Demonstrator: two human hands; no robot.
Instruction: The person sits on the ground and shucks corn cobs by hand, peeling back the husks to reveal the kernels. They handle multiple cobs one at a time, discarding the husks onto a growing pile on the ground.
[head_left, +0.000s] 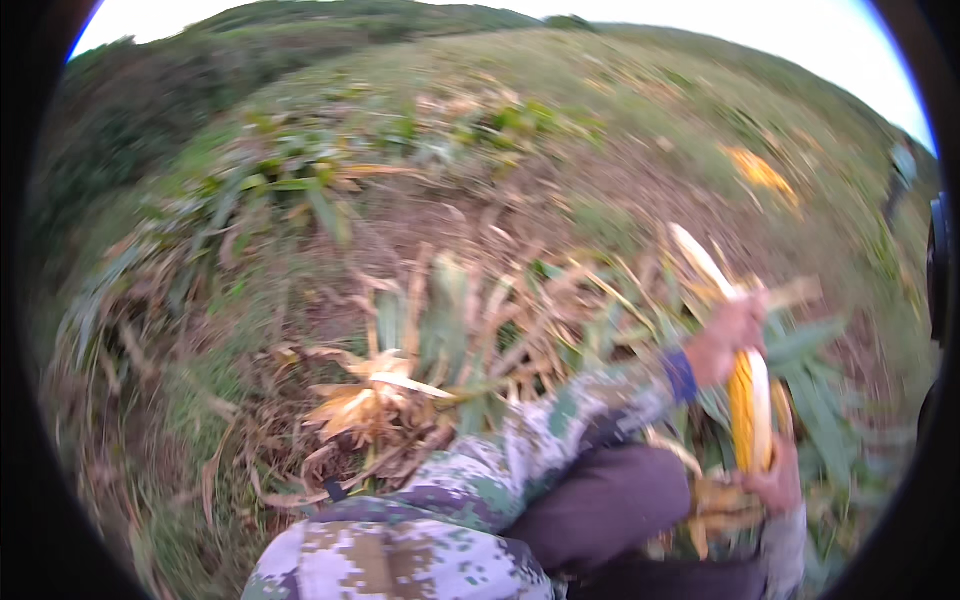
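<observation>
A yellow ear of corn (741, 409) stands nearly upright between my two hands at the right, with a pale strip of husk along its side. My left hand (724, 334), below a camouflage sleeve with a blue cuff, is closed around its upper part and the husk. A pale length of husk (701, 259) sticks up beyond that fist. Around the ear's lower end curl the fingers of my right hand (778, 476). Another yellowish piece (782, 409) shows just behind the ear; blur hides whether it is corn or husk. My bent knee (615, 502) is beneath the left forearm.
Dry and green corn stalks (450, 322) lie across the ground before me. An opened, empty-looking husk (367, 397) rests left of my arm. Farther off are a pile of yellow corn ears (761, 174) and a person (900, 172) at the right edge.
</observation>
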